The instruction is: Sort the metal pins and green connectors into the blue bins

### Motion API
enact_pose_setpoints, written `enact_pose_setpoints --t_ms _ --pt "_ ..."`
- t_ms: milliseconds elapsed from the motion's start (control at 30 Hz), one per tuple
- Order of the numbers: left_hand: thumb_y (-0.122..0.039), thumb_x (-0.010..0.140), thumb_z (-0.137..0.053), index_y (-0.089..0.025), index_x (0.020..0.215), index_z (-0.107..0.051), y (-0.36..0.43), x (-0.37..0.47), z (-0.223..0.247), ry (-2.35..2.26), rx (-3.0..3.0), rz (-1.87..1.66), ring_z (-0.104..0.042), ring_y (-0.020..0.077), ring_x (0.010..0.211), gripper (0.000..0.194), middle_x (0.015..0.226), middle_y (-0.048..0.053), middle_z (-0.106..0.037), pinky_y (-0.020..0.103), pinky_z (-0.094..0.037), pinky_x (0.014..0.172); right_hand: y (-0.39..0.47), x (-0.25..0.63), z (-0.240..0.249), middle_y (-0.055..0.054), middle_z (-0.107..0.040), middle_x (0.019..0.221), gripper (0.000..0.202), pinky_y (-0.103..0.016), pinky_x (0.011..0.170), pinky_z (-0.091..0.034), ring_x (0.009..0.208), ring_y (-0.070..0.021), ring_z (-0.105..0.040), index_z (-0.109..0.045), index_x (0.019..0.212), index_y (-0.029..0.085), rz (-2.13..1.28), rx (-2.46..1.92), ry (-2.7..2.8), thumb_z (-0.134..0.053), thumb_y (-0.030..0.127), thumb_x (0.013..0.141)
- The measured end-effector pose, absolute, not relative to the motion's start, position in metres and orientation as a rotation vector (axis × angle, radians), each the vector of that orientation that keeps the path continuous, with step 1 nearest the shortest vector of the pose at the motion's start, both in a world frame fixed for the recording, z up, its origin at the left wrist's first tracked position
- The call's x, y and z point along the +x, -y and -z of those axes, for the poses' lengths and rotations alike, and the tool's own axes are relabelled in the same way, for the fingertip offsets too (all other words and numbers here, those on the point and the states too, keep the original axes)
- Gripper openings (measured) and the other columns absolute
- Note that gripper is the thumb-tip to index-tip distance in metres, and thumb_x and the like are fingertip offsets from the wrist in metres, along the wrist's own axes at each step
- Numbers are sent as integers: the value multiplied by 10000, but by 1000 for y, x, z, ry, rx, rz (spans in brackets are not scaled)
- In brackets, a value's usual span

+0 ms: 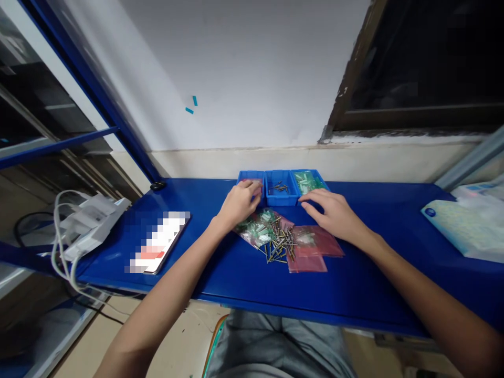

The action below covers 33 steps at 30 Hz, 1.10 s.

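Observation:
My left hand (239,202) reaches over the front of the left blue bin (251,174), which has something pink inside; its fingers are bent, with the thumb apart. Beside the front corner of the right blue bin (322,185), my right hand (328,210) hovers with a gap between thumb and fingers and nothing visible in it. Green bags (307,181) fill that bin. The middle blue bin (281,200) holds several thin metal pieces. Between my hands lie a heap of thin silver and gold-coloured metal rods (280,242), green packets (255,231) and pink plastic bags (309,262).
A phone (167,241), its screen blurred out, lies left on the blue table (236,281). White power strips with cables (92,223) stand at the left edge. A patterned tissue pack (460,231) sits at the right. A wall (244,94) rises behind the bins.

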<state>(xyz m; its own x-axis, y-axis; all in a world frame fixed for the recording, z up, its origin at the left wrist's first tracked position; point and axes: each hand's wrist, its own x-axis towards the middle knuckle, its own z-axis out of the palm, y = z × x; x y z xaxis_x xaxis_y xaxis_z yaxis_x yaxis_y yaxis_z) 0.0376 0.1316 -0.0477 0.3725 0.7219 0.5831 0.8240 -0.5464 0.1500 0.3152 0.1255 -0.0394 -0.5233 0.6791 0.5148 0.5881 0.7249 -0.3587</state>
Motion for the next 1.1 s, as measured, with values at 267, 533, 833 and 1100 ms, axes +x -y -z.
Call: enact_pose_setpoints --t_ms 267,533,833,1100 --pt "-162 937 -497 -184 1292 -560 -119 45 38 1382 -2410 955 -616 235 916 360 1036 105 -620 369 -542 785 -115 308 45 -79 -711 1019 285 -451 892 -451 989 -287 -622 -726 1051 274 -356 -900 2571 -551 461 927" --pt "-190 982 -437 -187 1378 -466 -108 63 41 1236 -2585 939 -609 205 931 397 1075 99 -602 350 -534 838 -122 312 51 -67 -699 1011 221 -395 885 -423 966 -246 -611 -709 1040 233 -449 -905 2591 -601 369 903" --pt "-197 978 -449 -207 1469 -359 -102 73 48 1244 -2708 880 -597 197 938 499 1155 108 -561 355 -531 857 -115 303 51 -69 -664 991 122 -360 893 -408 972 -223 -587 -681 986 189 -386 -902 2613 -582 238 936" --pt "-273 958 -538 -136 1043 -665 -107 75 59 1274 -2783 640 -588 208 887 205 949 80 -548 367 -524 845 -113 300 54 -53 -634 925 135 -329 845 -395 922 -202 -560 -666 912 183 -369 -892 2617 -538 183 951"
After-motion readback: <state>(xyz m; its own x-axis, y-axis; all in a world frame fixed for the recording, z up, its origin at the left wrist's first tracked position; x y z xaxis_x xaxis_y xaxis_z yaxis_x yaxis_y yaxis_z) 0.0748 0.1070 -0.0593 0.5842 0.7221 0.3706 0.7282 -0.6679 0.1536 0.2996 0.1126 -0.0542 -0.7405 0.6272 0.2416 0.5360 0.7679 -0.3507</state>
